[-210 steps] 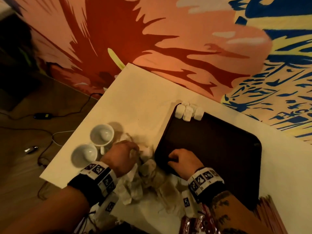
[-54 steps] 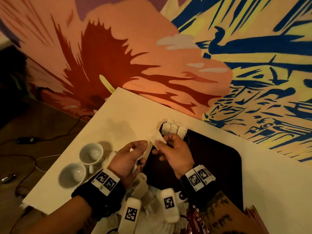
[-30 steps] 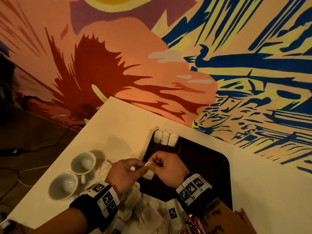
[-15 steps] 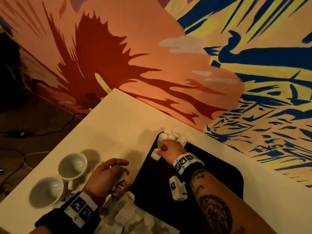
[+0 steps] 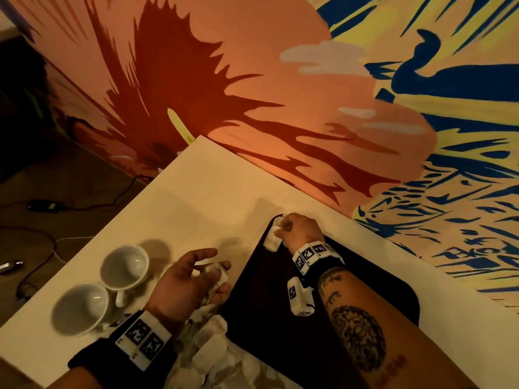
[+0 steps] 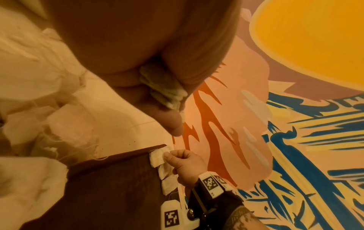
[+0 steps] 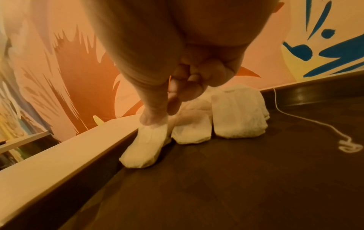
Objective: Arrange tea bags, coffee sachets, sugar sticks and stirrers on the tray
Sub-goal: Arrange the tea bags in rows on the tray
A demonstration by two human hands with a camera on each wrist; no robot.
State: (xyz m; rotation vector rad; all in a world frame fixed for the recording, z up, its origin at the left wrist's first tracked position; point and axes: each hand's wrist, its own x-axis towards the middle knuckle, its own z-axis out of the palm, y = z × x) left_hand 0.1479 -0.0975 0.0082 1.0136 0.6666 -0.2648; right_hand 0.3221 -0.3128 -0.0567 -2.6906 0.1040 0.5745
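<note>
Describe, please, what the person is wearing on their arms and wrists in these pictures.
Both hands are bare. The left wrist carries a wide black band topped with white blocks printed with square black-and-white markers. The right wrist has the same black band and marker blocks, plus a white camera module bearing another marker, hanging beneath it. The right forearm is sleeveless and shows dark tattoos: a rounded design and lettering.

Two white cups (image 5: 102, 287) sit touching on the table (image 5: 202, 189) beside a painted wall (image 5: 280, 80).

Dark tray (image 5: 280, 346) floor lies open; tea bags (image 7: 236, 118) crowd its far corner, cups (image 5: 123, 266) flank left.
</note>
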